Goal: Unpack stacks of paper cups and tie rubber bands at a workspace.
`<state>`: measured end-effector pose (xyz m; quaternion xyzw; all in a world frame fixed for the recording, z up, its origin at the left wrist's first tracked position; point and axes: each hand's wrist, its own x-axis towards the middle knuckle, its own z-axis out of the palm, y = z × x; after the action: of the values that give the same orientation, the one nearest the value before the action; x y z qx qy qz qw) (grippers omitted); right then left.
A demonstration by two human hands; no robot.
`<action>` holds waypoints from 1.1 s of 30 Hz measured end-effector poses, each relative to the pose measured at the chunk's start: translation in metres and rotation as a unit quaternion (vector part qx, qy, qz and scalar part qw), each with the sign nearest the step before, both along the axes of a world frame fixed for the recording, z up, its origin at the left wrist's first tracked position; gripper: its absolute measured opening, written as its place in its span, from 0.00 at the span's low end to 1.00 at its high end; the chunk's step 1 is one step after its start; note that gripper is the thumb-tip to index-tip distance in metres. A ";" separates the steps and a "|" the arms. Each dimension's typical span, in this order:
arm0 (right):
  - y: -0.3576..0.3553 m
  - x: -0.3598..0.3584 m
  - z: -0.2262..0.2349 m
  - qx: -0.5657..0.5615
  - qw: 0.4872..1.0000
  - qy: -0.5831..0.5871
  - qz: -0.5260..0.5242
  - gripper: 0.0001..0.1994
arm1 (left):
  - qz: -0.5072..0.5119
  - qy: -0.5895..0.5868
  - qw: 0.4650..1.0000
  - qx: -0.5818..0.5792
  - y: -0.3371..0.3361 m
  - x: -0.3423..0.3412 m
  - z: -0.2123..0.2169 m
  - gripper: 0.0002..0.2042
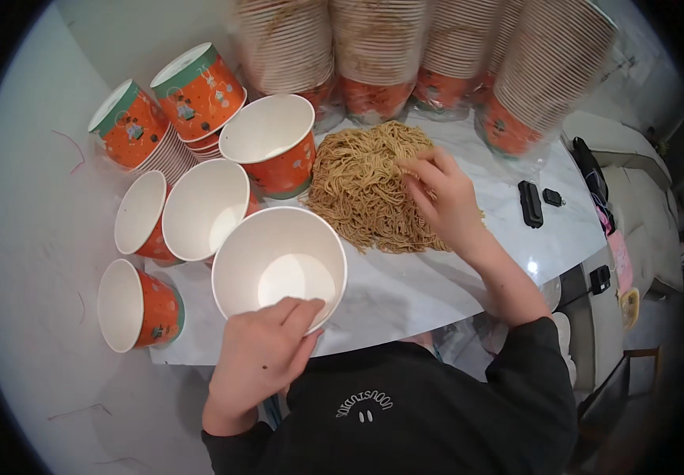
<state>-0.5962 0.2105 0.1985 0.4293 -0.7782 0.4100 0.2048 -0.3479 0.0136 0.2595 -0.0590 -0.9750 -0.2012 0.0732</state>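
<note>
A large white-lined paper bucket [239, 261] tilts toward me at the table's near edge. My left hand [266, 348] grips its near rim, thumb outside and fingers over the edge; its visible inside shows no food. To the right of the buckets lies a heap of tan noodles [358, 198], loose strands in a wide mound. At the heap's right side is my right hand [441, 194], fingers curved and thumb slightly apart from the index finger. Its fingertips are over the strands, and no lifted noodles show between them.
More orange-and-green paper buckets stand at left, upright [278, 166], tipped [124, 313] and stacked upside down [199, 91]. Tall plastic-wrapped bucket stacks [377, 55] line the back. Two small black devices [530, 204] lie at right on the marble-look table [405, 289]. A grey sofa [635, 214] stands beyond.
</note>
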 end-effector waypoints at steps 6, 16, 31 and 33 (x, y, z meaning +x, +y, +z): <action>-0.004 -0.026 0.007 0.091 0.994 -0.032 0.041 0.09 | -0.023 -0.078 0.997 -0.012 0.000 -0.015 0.017 0.21; 0.006 -0.030 0.029 0.055 0.981 -0.167 0.078 0.06 | -0.083 -0.018 0.963 0.257 -0.057 -0.080 0.030 0.14; -0.057 0.014 0.095 -0.045 0.970 0.023 0.239 0.08 | -0.034 0.075 0.838 0.539 -0.024 -0.128 0.010 0.10; -0.064 0.012 0.088 -0.053 0.964 0.031 0.257 0.11 | -0.015 0.082 0.840 0.536 -0.026 -0.124 0.017 0.10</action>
<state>-0.5838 0.1468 0.2867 0.6163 -0.6121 0.4756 0.1389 -0.4723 -0.0127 0.2766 -0.0411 -0.7045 -0.6877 0.1705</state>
